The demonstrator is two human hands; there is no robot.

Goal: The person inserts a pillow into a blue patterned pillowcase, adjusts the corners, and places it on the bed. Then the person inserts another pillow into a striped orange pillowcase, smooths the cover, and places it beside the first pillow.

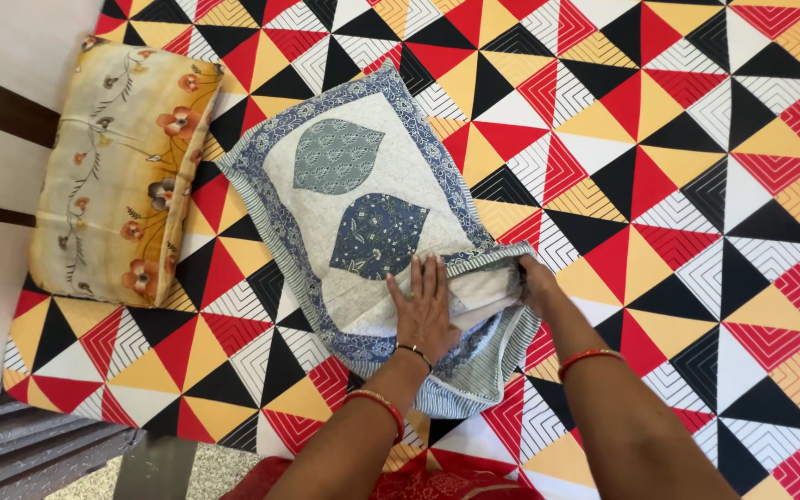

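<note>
A pillow in a blue-and-white cover [363, 204] with two leaf shapes lies on the bed. My left hand [425, 310] rests flat on the cover near its open end, fingers spread. My right hand [537, 282] reaches into the opening and grips the cover's striped edge [502, 255], partly hidden by the fabric. The white pillow inside [479, 292] shows at the opening. Both wrists wear red bangles.
A yellow floral pillow [118, 171] lies at the bed's left edge. The bedsheet [678, 157] has red, black, yellow and white triangles. A white wall with dark bands is at the left, and grey floor shows at the bottom left.
</note>
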